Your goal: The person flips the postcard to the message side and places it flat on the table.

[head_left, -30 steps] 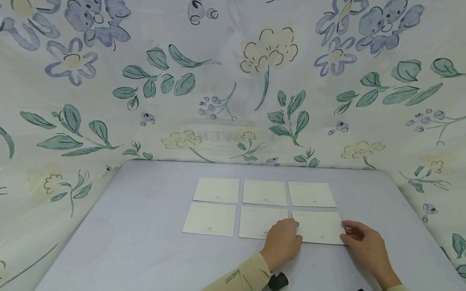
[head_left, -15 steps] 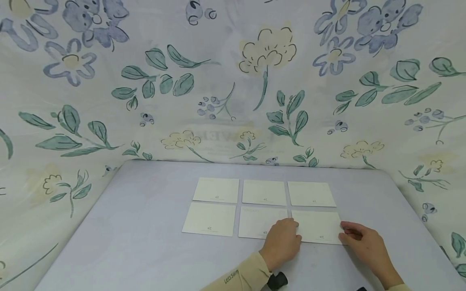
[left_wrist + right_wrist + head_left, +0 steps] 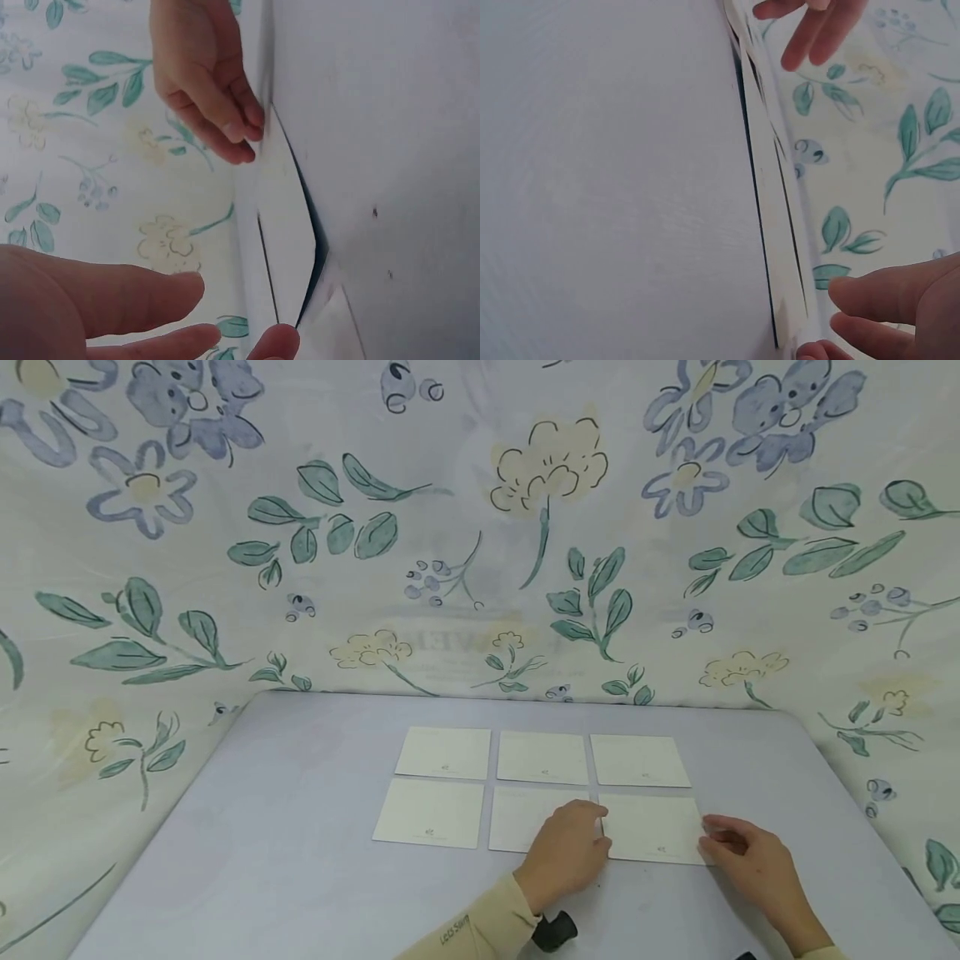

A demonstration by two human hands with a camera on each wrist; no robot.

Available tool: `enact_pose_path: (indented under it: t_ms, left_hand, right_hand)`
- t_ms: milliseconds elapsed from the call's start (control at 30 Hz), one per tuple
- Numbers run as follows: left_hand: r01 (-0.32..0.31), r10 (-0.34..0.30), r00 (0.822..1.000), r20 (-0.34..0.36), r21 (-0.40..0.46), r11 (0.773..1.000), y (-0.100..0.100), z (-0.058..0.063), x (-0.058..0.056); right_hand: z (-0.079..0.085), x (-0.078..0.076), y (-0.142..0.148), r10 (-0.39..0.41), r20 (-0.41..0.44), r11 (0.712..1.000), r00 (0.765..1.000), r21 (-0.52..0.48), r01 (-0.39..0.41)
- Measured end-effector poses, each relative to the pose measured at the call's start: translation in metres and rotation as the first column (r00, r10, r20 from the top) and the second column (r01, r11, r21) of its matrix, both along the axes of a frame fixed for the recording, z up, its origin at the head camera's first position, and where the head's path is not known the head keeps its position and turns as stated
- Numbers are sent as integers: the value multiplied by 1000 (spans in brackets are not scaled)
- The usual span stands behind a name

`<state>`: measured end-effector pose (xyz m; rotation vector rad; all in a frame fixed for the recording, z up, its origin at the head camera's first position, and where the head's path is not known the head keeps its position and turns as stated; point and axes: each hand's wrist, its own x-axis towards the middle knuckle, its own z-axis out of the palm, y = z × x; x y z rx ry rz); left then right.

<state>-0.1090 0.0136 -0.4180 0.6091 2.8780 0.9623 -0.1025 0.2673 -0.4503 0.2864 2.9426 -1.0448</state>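
Cream cards with a small printed mark lie flat in two rows of three. My left hand covers part of the front middle card, its fingertips at the left edge of the front right card. In the left wrist view its thumb and fingers are spread apart, with one fingertip by the card's near end. At the opposite edge of that card is my right hand, fingers loosely bent. The right wrist view has its thumb apart from the fingers, one fingertip right by the card's corner.
The cards rest on a pale table. A floral-patterned cloth hangs behind it and at both sides. The back row includes a left card and a right card. A black wrist device sits below the left sleeve.
My left hand has drawn slightly left and away from me, off the front right card's corner. My right hand has stayed at the card's right edge, and the cards look unmoved.
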Motion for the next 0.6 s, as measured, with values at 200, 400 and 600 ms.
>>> enact_pose_path:
  t_ms: [200, 400, 600]
  left_hand:
    - [-8, 8, 1000, -9, 22, 1000, -25, 9, -3]
    - [-4, 4, 1000, 4, 35, 999, -55, 14, -4]
    - [-62, 62, 998, 6, 12, 998, -93, 17, -5]
  right_hand:
    - [3, 1, 1, 15, -89, 999, 996, 30, -13]
    - [9, -1, 0, 43, -165, 998, 985, 42, -36]
    - [15, -9, 2, 49, -222, 998, 974, 42, -41]
